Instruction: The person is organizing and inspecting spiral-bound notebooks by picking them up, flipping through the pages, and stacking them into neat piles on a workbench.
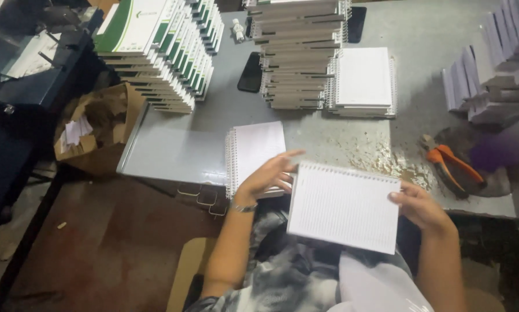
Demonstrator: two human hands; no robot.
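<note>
Both my hands hold a white spiral-bound lined notebook over my lap, its wire spine along the top edge. My left hand grips its left edge, fingers spread toward the spine. My right hand pinches its right edge. Just behind my left hand a small stack of similar spiral notebooks lies at the front edge of the grey table.
Tall stacks of notebooks stand at the back: green-and-white covers, a middle pile, a low white pile, more at right. Orange-handled pliers lie right. A dark phone and a cardboard scrap box are left.
</note>
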